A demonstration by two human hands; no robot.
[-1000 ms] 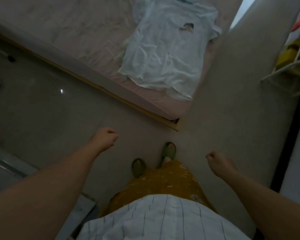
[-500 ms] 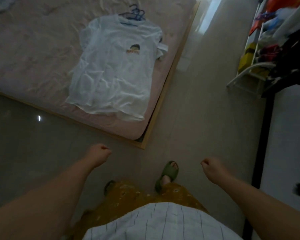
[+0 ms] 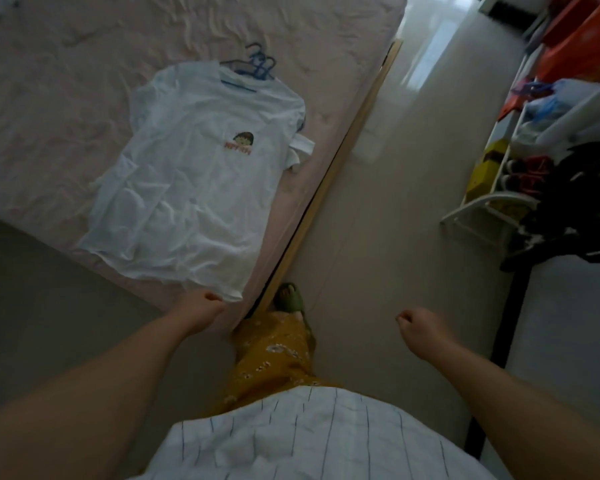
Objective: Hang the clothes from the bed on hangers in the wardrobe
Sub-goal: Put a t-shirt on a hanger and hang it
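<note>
head view: only camera, looks down past the person's torso to the bed corner
white T-shirt (image 3: pixel 191 178): flat, face up on the pink bed sheet (image 3: pixel 66 98), near the bed's corner; hem toward the person, collar away; small cartoon print on the chest
blue hangers (image 3: pixel 253 65): small bunch at the collar end, touching or partly under the neckline; hooks poke out past the collar. Cannot tell whether one is already inside the shirt
left hand (image 3: pixel 201 308): fingers curled, at the shirt's near hem corner; looks empty, contact with the cloth cannot be confirmed
right hand (image 3: pixel 421 329): loose fist, holds nothing, over the floor (image 3: pixel 395 202), well apart from the bed
clothes rack (image 3: pixel 492 209): white frame at right with dark garments hanging; wardrobe proper not clearly in view
handling (judgement): thin cotton, light, limp, wrinkles easily, not fragile; will sag and fold if lifted by one point
grip (judgement): take it at both shoulders or the collar, not the hem, so the neck opening stays clear for a hanger
hanger (judgement): rigid, light; hooks may tangle, so separate one first
</note>
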